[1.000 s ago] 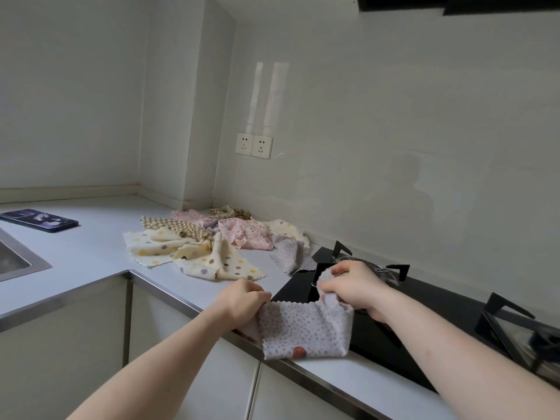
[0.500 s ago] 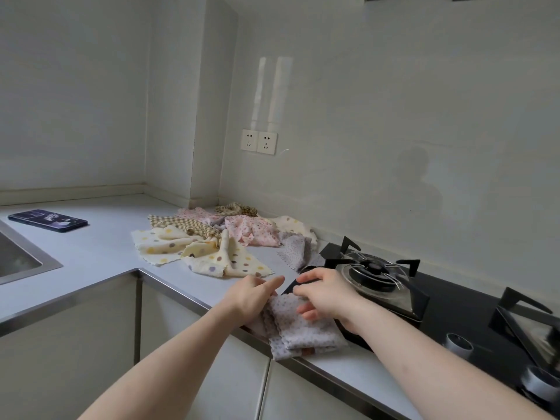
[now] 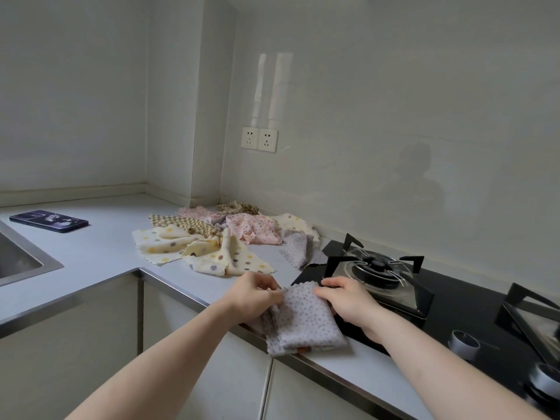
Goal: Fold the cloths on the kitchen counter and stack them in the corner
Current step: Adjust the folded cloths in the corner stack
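A folded grey cloth with small dots (image 3: 304, 321) lies at the counter's front edge, partly over the hob's corner. My left hand (image 3: 253, 294) pinches its left upper edge with curled fingers. My right hand (image 3: 345, 298) grips the cloth's right upper edge, fingers curled onto it. Farther back lies a loose heap of unfolded cloths: cream ones with coloured dots (image 3: 209, 253), a brown checked one (image 3: 185, 224), pink flowered ones (image 3: 254, 228) and another grey dotted one (image 3: 298, 248). The counter corner (image 3: 163, 195) by the wall column holds no stack.
A black gas hob (image 3: 454, 295) with pan supports and knobs fills the counter to the right. A dark phone (image 3: 48, 221) lies at the far left, beside a steel sink (image 3: 18, 262). Two wall sockets (image 3: 259, 139) sit above the heap.
The grey cloth, held up and open a second ago, has been folded over and laid flat on the counter edge. Both hands have shifted to its upper corners.
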A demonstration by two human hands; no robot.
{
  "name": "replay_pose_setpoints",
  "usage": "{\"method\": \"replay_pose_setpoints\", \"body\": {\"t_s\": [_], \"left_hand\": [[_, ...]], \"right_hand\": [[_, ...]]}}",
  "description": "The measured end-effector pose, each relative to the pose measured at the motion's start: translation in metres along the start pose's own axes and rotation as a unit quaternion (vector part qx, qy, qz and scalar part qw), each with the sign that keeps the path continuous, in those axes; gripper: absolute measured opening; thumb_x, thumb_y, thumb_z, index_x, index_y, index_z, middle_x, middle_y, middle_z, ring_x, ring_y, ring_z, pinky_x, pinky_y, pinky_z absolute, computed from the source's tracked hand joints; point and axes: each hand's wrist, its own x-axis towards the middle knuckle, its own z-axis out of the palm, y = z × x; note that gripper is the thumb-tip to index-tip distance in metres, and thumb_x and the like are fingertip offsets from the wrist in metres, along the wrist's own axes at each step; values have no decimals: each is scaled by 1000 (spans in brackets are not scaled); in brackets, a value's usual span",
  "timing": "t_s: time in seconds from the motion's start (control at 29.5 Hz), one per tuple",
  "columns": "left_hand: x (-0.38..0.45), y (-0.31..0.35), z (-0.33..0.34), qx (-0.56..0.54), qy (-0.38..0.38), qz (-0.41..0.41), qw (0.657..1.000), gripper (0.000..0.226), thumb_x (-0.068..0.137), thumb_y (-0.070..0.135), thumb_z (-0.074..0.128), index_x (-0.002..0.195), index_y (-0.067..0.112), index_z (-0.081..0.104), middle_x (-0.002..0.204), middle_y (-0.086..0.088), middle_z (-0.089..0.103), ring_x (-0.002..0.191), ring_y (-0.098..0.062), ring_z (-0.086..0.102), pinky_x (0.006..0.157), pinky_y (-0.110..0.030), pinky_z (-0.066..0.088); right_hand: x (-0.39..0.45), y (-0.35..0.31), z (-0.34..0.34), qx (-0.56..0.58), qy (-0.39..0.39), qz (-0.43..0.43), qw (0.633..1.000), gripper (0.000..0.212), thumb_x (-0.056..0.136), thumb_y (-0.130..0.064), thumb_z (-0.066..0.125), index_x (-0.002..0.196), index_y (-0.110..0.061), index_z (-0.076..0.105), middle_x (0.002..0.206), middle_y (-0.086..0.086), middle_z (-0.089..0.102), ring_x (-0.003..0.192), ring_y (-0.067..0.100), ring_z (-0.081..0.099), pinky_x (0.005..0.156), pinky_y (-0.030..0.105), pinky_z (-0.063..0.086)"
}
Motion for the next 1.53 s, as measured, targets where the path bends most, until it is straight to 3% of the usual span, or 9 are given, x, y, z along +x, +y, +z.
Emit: {"method": "replay_pose_setpoints", "body": {"t_s": [0.1,0.27,0.44,0.54,0.64,0.78,0.95,1.22,1.53], "left_hand": [[-1,1,-1,-4,-11,0,1000,11,83,23,71,72,24,72,83,2,72,76,-8,63,70,-19,48],[-2,5,-2,-21,-3,4,1000,12,70,29,74,72,22,64,60,15,54,62,-7,49,60,-20,40],[-4,6,-3,-8,4,23,1000,30,65,33,72,54,26,46,54,14,36,55,-9,35,58,-28,30],[-7,3,-2,-18,44,39,998,41,80,19,75,60,21,40,58,10,34,55,-9,32,58,-29,28],[-10,2,-3,-39,70,50,996,41,88,13,70,54,24,51,54,11,39,52,-7,34,56,-25,31],[-16,5,-3,-59,66,48,995,33,93,14,65,65,31,66,55,3,60,46,-6,42,50,-18,38],[-17,6,-3,-79,68,46,993,19,91,4,61,85,18,72,69,3,73,61,-5,62,63,-22,51],[-15,9,-4,-127,54,-2,990,31,74,27,45,70,21,75,84,-5,73,78,-25,65,64,-34,53],[-15,6,7,40,101,8,994,15,69,32,74,61,21,68,67,2,71,66,-8,63,64,-30,53]], "right_hand": [[1,-3,-1,14,-28,4,999,36,89,-28,75,123,-22,69,108,-9,66,83,2,55,61,16,38],[4,2,1,94,-51,1,994,27,91,-3,69,111,-20,73,101,-4,75,73,-3,65,49,9,43],[1,17,8,203,24,-32,978,22,88,1,72,103,-15,77,99,3,79,92,15,74,75,26,53],[-3,20,9,221,35,-49,973,18,90,2,71,101,-11,76,86,-2,78,76,6,70,66,20,51],[-5,20,9,229,48,-55,971,17,91,2,69,99,-11,75,77,-6,74,60,4,57,57,16,46],[-9,20,9,238,54,-63,968,20,90,5,68,93,-14,76,89,0,79,81,9,70,72,23,55],[-18,23,14,155,92,-109,978,24,85,5,66,86,-16,77,94,-5,79,95,9,73,91,33,58],[-31,24,25,-15,129,-168,977,18,83,-13,65,69,-25,65,84,-13,73,77,6,66,74,33,58],[-25,29,31,-102,155,-189,964,31,80,-36,60,56,-18,54,79,-11,63,88,11,57,76,34,50]]}}
